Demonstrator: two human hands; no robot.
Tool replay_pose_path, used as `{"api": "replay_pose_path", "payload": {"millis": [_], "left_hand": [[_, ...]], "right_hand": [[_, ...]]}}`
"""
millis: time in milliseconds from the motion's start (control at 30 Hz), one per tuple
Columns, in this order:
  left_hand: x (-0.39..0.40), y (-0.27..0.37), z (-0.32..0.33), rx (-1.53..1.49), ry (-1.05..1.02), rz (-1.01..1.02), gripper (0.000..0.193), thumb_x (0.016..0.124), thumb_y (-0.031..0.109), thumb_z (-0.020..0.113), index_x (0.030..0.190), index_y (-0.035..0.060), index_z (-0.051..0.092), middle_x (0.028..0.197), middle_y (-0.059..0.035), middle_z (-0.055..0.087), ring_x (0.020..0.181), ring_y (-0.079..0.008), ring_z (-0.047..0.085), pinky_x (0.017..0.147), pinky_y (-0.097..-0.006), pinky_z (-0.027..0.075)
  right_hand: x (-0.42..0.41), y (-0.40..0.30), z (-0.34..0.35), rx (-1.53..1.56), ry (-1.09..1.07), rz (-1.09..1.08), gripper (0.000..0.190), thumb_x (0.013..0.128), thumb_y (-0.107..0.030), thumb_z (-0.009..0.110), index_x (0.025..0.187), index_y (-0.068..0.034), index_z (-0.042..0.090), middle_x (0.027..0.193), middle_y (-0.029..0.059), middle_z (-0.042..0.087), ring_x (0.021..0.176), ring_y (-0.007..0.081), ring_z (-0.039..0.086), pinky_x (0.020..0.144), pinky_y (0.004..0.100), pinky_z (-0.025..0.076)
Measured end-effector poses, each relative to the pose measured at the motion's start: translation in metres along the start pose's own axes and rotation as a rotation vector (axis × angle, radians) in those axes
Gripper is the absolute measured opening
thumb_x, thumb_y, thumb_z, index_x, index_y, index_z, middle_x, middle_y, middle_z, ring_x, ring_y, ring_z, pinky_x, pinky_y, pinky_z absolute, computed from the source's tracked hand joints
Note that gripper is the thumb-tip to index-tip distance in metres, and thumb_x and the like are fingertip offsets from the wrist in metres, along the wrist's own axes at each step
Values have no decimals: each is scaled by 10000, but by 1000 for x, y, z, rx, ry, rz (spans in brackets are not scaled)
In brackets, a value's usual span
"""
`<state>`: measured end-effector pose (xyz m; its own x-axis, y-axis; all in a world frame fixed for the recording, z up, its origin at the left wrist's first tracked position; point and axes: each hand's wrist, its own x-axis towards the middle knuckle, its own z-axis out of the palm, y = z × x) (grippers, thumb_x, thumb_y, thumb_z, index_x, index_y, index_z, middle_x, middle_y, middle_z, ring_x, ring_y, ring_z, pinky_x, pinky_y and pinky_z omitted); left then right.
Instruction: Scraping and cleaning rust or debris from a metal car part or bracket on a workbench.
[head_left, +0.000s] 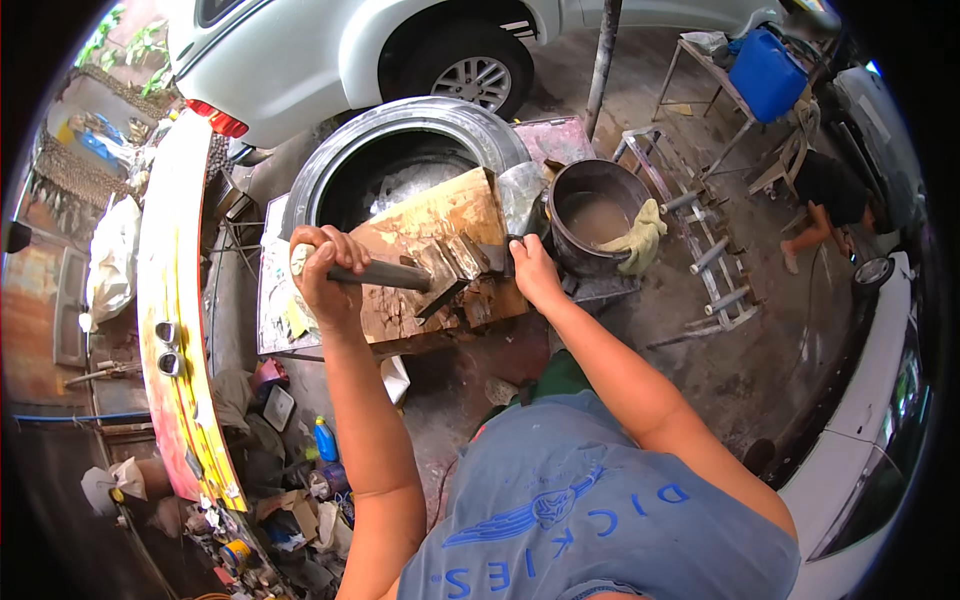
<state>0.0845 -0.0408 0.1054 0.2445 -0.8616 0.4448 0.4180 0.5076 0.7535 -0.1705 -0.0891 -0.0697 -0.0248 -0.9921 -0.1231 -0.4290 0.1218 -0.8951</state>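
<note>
My left hand is wrapped around the dark bar-like handle of a tool, its pale end showing past my fist. The handle runs right to an angular, worn metal head over a thick, chipped wooden block. In my right hand is the black grip of a flat metal blade, which reaches left towards that head. Whether blade and head touch, I cannot tell. The block lies on a low table, in front of a large tire.
A bucket of murky liquid with a yellowish cloth over its rim stands right of the block. Beyond are a metal frame, a pickup truck and a crouching person. A long painted panel stands left, near floor clutter.
</note>
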Motion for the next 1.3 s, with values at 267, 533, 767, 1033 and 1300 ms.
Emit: {"api": "replay_pose_path", "payload": {"millis": [267,533,767,1033,1300], "left_hand": [[12,-11,22,118,11,-40,157,862,83,611,836,77,456,655,-64,481,557,-154,501,597,-324,506],[2,-12,17,137,295,-23,132,945,154,583,911,106,464,692,-36,481,613,-150,489,644,-318,456],[-23,-12,7,81,340,106,158,930,197,603,933,125,463,690,-22,488,587,-126,478,602,-285,447],[-39,10,-29,-20,179,148,168,941,220,542,854,103,456,677,-37,446,614,-131,467,637,-290,446],[-32,12,-9,-2,239,143,162,959,180,529,844,107,441,658,-31,402,562,-120,441,579,-259,402]], "right_hand": [[13,10,-5,52,-30,-26,364,1007,-370,491,969,-9,464,917,317,597,938,533,552,772,551,425],[16,-2,-15,-40,-121,-176,348,991,-354,502,1065,-17,543,1003,302,635,990,508,578,840,545,448],[25,-14,-11,-380,-426,-460,344,935,-296,599,1101,2,643,1469,267,437,1317,458,432,1091,481,370],[3,-20,2,-413,-229,-740,127,787,-129,614,823,-30,684,1019,178,583,995,382,557,857,466,478],[26,-11,-87,-121,-386,-657,212,864,-165,679,902,25,595,1023,169,540,1015,360,540,908,425,457]]}}
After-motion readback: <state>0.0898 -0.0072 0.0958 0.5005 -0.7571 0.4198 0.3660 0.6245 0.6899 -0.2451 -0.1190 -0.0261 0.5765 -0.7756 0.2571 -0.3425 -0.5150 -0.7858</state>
